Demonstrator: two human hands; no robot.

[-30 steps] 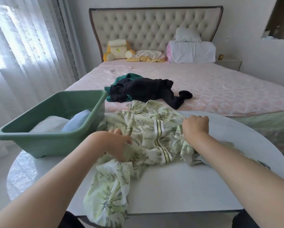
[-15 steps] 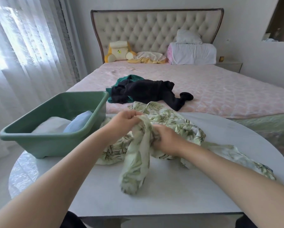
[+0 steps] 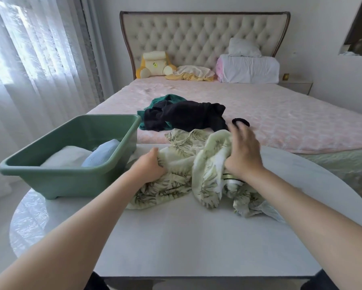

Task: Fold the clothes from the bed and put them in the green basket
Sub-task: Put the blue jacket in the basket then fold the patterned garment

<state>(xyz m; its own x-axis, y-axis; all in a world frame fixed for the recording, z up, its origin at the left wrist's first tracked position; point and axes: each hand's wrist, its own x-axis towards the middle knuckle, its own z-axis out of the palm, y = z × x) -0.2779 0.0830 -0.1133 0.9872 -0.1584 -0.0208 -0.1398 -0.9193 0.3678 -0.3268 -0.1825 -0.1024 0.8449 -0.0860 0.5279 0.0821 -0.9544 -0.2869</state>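
Hands have parted: left hand [image 3: 147,165] grips the leaf-print shirt [image 3: 176,183], right hand [image 3: 244,155] lies spread on its raised fold.

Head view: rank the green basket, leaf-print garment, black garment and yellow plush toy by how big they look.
1. green basket and leaf-print garment: about alike, so not ranked.
2. black garment.
3. yellow plush toy: smallest, though it lies farthest from the camera, so its true size is unsure.
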